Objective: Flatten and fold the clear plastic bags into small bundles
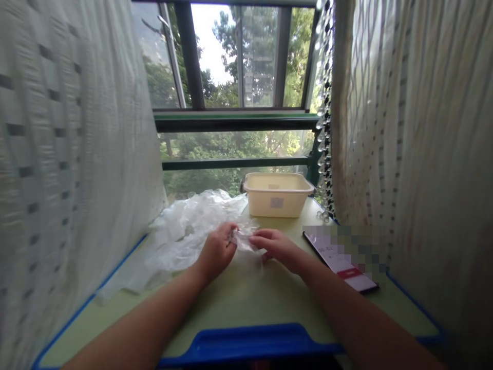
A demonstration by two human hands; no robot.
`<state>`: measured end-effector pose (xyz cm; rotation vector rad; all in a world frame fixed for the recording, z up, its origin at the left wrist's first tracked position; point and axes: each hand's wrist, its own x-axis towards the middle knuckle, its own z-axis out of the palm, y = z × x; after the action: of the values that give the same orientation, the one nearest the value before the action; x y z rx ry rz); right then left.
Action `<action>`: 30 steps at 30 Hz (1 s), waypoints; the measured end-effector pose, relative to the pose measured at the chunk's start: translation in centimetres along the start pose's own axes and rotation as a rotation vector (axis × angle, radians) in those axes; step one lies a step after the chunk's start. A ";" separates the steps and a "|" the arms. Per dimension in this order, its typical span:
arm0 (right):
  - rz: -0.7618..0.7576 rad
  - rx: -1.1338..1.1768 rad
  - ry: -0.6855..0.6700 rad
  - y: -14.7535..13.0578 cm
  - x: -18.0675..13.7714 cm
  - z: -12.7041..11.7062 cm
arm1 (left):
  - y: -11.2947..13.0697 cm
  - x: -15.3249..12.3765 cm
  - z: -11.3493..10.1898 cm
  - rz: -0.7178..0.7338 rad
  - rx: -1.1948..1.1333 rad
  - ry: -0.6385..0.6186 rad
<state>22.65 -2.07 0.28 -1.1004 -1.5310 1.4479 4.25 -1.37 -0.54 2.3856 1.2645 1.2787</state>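
Observation:
My left hand point(218, 250) is closed around the edge of a clear plastic bag point(244, 240) over the middle of the table. Something small and dark shows at its fingers, too blurred to name. On the bag's other side, my right hand point(278, 248) has its thumb and fingers closed on the plastic. The bag is crumpled and see-through, and its lower end is smeared by motion. Just beyond and left of my left hand lies a large heap of clear plastic bags point(181, 221), spread along the table's left side.
A cream plastic tub point(279, 200) with a small label stands at the table's far side. To the right lies a phone-like device point(346, 267) with a lit screen, partly pixelated. Blue edging point(252, 336) rims the pale green table. Curtains point(111, 128) hang on both sides, before a window.

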 end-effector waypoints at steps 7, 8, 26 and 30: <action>-0.240 -0.153 -0.028 1.5 0.6 0.7 | 0.0 0.0 0.5 -0.138 -0.308 -0.181; -0.240 -0.163 -0.024 1.7 0.7 0.8 | 0.0 0.0 0.7 -0.149 -0.302 -0.172; -0.558 -0.459 0.248 0.7 0.4 0.2 | 0.3 0.6 0.9 -0.494 -0.837 -0.118; -0.578 -0.519 0.259 0.7 0.5 -0.2 | -0.8 1.1 0.2 -0.446 -0.601 -0.103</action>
<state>22.68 -1.55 -0.45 -0.9604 -1.8754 0.5123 4.24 0.03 -0.39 1.6220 1.0947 1.1628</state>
